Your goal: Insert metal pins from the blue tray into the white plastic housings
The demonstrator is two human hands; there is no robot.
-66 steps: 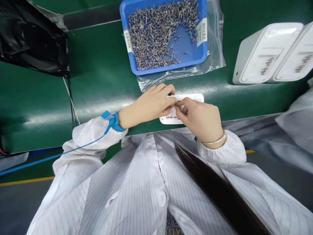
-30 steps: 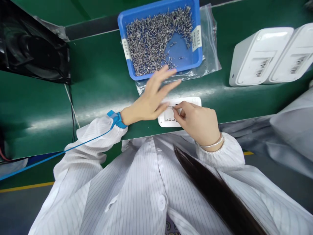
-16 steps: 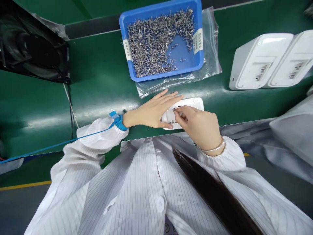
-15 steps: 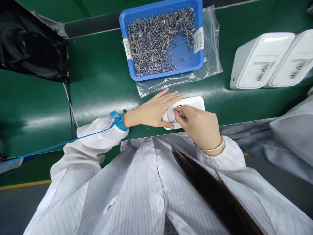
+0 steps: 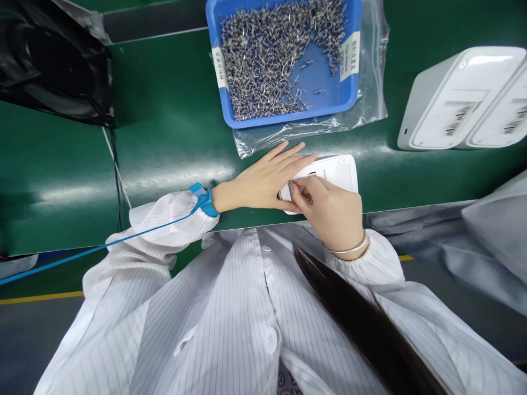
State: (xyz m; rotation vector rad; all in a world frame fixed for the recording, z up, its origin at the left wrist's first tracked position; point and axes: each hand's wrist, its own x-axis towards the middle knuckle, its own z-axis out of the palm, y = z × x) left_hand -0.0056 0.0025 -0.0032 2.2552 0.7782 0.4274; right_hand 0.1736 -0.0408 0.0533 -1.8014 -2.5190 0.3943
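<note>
A flat white plastic part (image 5: 340, 169) lies on the green belt (image 5: 173, 142) near its front edge. My left hand (image 5: 263, 178) rests flat on the part's left end, fingers straight and together, holding it down. My right hand (image 5: 329, 211) is bent over the part's near side, thumb and forefinger pinched at a small metal piece on its face; the piece itself is mostly hidden. A blue wrist strap (image 5: 201, 198) with a blue cord sits on my left wrist, a thin bangle on my right.
A blue tray (image 5: 343, 96) holding several small metal pins stands behind the part on a clear plastic bag (image 5: 370, 109). Two white housings (image 5: 453, 99) stand at the right. A black device (image 5: 53, 60) sits at the far left. Another person's white sleeve (image 5: 494, 219) shows at right.
My left hand came down from above the tray's edge and now lies flat on the white part. My right hand has stayed pinched at the part's face.
</note>
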